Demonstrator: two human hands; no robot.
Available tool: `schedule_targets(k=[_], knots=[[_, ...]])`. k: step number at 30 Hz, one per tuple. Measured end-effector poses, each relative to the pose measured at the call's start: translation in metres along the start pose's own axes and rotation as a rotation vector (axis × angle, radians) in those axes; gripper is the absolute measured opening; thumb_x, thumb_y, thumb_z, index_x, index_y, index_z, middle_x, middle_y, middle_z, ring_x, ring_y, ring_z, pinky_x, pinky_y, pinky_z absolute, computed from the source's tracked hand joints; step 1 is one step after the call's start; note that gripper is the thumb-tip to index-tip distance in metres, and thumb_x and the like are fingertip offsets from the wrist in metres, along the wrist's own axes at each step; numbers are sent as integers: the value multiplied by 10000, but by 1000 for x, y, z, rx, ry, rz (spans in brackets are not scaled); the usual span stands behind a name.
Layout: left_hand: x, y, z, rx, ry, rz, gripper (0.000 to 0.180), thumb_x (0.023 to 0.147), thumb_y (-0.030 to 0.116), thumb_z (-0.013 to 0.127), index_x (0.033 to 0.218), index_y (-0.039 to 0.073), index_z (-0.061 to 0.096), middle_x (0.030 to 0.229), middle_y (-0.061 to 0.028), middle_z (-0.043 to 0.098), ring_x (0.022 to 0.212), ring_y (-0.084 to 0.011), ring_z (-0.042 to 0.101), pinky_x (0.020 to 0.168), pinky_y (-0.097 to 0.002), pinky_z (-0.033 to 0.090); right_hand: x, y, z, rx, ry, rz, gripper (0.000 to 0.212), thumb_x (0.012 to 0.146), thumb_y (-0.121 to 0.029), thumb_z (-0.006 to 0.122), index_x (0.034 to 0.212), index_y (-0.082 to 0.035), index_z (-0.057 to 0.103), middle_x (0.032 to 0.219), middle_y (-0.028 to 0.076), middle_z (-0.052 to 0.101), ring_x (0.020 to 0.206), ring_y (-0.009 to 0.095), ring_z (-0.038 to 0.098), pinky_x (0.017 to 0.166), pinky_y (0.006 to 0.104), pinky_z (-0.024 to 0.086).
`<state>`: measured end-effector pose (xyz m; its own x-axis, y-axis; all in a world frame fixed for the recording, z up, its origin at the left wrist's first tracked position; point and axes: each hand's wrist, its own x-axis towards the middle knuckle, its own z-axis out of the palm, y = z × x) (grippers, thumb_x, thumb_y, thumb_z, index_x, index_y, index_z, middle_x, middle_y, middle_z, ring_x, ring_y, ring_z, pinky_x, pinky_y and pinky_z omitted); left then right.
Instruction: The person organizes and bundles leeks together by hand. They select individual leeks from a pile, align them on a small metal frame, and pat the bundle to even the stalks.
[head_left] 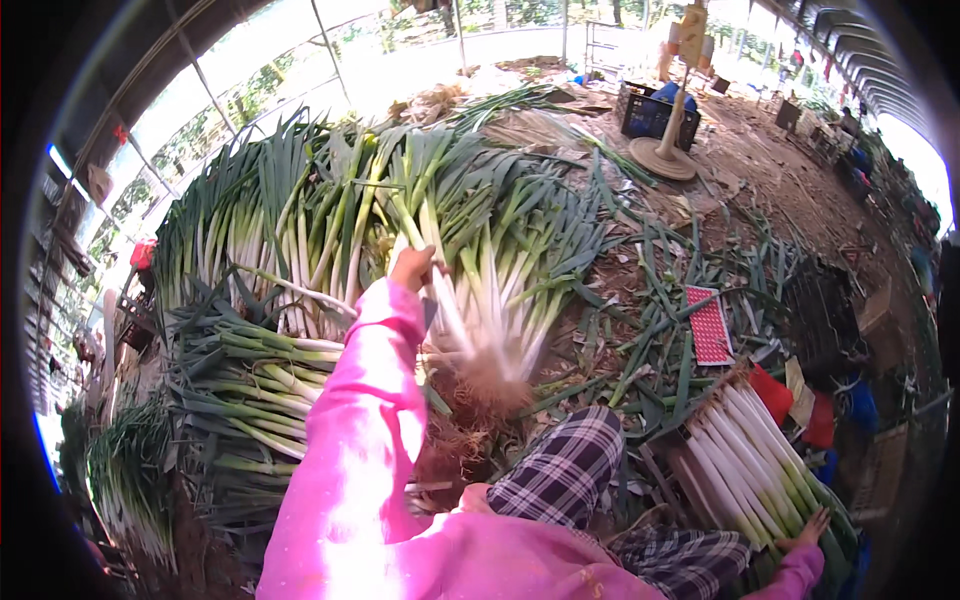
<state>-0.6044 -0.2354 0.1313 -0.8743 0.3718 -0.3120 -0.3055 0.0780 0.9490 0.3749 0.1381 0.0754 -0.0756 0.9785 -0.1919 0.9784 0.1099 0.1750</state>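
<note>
My left hand (411, 268), at the end of a pink sleeve, is closed around a leek (452, 318) over the middle of the pile. Its white shaft slants down to a brown root end. Around it lies a large heap of leeks (300, 215), white stems toward me and green tops away. More leeks (265, 385) lie sideways beside my left arm. At the lower right my right hand (812, 530) rests, fingers stretched, on the green part of a row of cleaned leeks (752, 450) with pale shafts. A tuft of roots (450, 440) is below the held leek.
Loose green leaves (655, 300) litter the soil to the right, with a red patterned card (709, 326) among them. A black crate (658, 112) and a round-based stand (663, 157) are at the back. Another dark crate (822, 305) stands right. My plaid-covered knee (565, 465) is near the roots.
</note>
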Motion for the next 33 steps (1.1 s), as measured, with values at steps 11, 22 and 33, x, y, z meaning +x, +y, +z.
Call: schedule_targets(k=[11, 22, 33], knots=[[-222, 118, 414, -222, -868, 161, 195, 898, 133, 587, 940, -51, 537, 845, -141, 599, 757, -236, 635, 702, -293, 572, -43, -13, -16, 133, 41, -62, 1394, 446, -338, 914, 1476, -6, 36, 1535, 233, 39, 1428, 380, -5, 1176, 394, 79], [-472, 61, 580, 649, -1514, 750, 291, 835, 160, 634, 1021, -55, 573, 838, -114, 661, 747, -200, 666, 677, -333, 554, -104, -30, -38, 167, 319, -53, 1006, 588, -457, 793, 1404, -78, 342, 1530, 113, 151, 1413, 312, 137, 1085, 498, 247], [-432, -205, 568, 1148, -1496, 1415, 397, 836, 129, 562, 1228, 99, 509, 979, -157, 585, 902, -342, 596, 782, -437, 479, -121, -38, -18, 269, 578, -52, 620, 665, -464, 741, 1143, -86, 623, 1160, 107, 588, 1103, 304, 520, 968, 431, 359]])
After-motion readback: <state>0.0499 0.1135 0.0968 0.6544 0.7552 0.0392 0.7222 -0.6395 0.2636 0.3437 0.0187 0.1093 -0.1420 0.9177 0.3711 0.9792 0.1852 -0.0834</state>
